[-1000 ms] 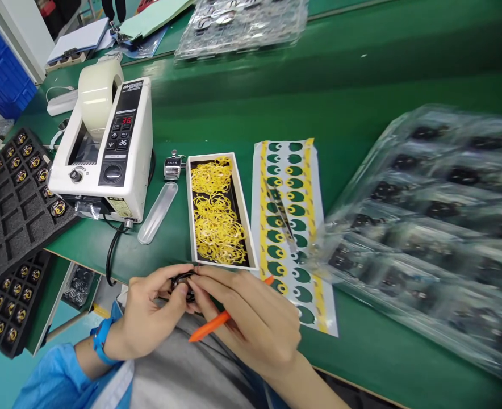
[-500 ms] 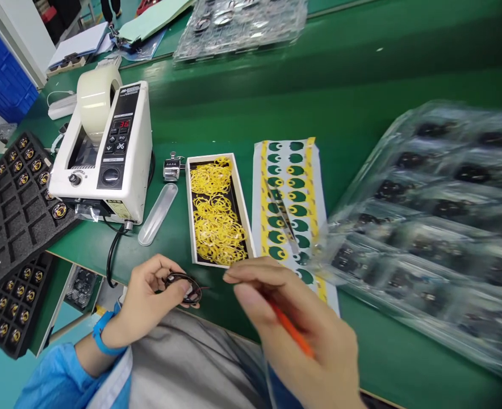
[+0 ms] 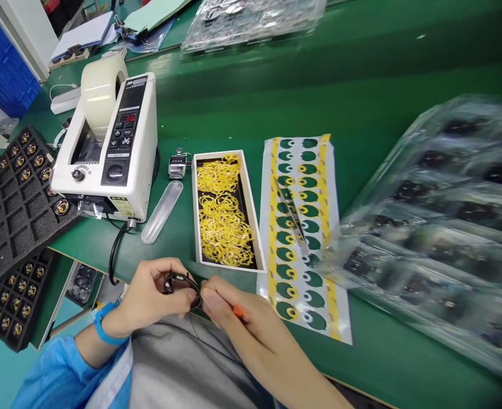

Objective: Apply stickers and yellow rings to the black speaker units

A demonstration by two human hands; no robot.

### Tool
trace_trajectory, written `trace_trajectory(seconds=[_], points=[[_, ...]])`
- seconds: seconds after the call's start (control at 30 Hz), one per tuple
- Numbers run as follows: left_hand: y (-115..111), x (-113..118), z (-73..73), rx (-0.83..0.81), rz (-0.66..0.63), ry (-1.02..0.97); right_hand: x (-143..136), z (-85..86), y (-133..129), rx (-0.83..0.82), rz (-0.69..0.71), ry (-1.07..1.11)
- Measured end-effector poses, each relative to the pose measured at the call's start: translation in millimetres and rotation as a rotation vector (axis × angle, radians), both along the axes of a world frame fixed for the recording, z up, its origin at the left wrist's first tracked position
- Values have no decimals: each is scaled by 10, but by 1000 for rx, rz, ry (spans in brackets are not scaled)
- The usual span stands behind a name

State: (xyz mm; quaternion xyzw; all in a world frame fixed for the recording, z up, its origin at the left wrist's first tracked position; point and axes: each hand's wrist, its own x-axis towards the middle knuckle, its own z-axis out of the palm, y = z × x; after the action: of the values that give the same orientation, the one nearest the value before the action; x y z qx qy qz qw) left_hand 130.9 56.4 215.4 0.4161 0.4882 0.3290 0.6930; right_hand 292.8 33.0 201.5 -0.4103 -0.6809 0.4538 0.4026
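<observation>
Over the bench's front edge, my left hand [image 3: 159, 292] is closed around a small round black part [image 3: 192, 284] with a ring-like rim. Thin dark wire hangs below it, across the grey cloth on my lap. My right hand [image 3: 238, 309] is closed on an orange-handled tool [image 3: 239, 311]; only a short orange end shows between the fingers, and its tip is hidden. The right fingertips meet the right edge of the round part. Just beyond the hands is a white box [image 3: 258, 250] of thin yellow rings [image 3: 225, 227].
A tape dispenser [image 3: 110, 147], tally counter [image 3: 178, 166] and clear plastic strip [image 3: 162, 213] are at left. Tweezers [image 3: 293, 213] lie on the sticker sheet [image 3: 272, 227]. Clear trays of dark parts [image 3: 438, 244] fill the right. Black foam trays [image 3: 12, 227] jut out at far left.
My right hand has moved left and down to the round part, and its fingertips are now against it. Less of the orange handle shows. My left hand stays nearly in place.
</observation>
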Motion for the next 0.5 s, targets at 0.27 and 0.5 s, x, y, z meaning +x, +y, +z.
trace_trajectory(seconds=[0.27,0.5], points=[[-17,-3,-35,57,32,-59,14,38,43,-234,8,57],[-130,-13,-285,887,159,481,-35,-20,62,-204,-222,187]])
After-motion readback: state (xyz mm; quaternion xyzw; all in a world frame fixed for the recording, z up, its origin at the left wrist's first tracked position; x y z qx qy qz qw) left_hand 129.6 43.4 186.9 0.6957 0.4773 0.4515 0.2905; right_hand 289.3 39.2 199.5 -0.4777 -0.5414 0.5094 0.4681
